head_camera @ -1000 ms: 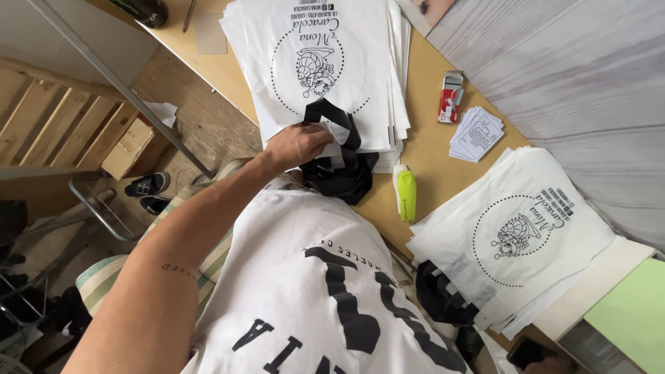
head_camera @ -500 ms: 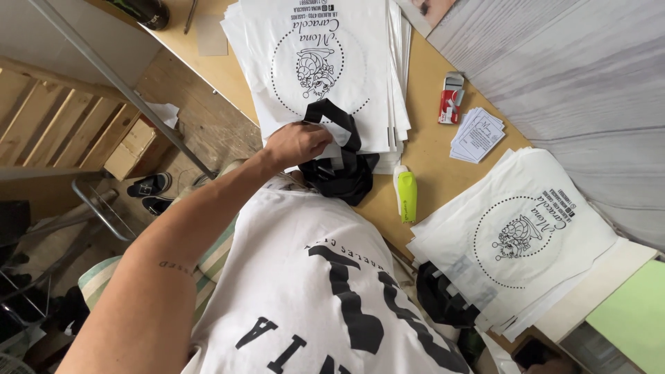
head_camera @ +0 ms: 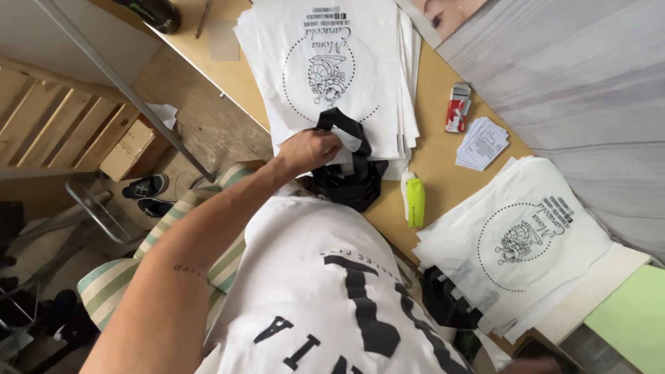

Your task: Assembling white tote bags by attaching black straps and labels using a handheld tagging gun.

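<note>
At far left, below the tabletop [head_camera: 443, 173], shoes [head_camera: 147, 190] sit on the floor. Left hand [head_camera: 309, 149] is curled shut, pinching the black handles [head_camera: 346, 138] of the top bag on the white bag stack [head_camera: 346, 62]. Risk: a sideways tug could drag the loose sheets off the edge. Green stapler [head_camera: 415, 201] lies just beside and could get knocked. Second bag stack [head_camera: 526, 242] sits right. Right hand not visible.

Wooden table [head_camera: 443, 156] against grey wall [head_camera: 575, 83] (plank floor [head_camera: 201, 118] below).
</note>
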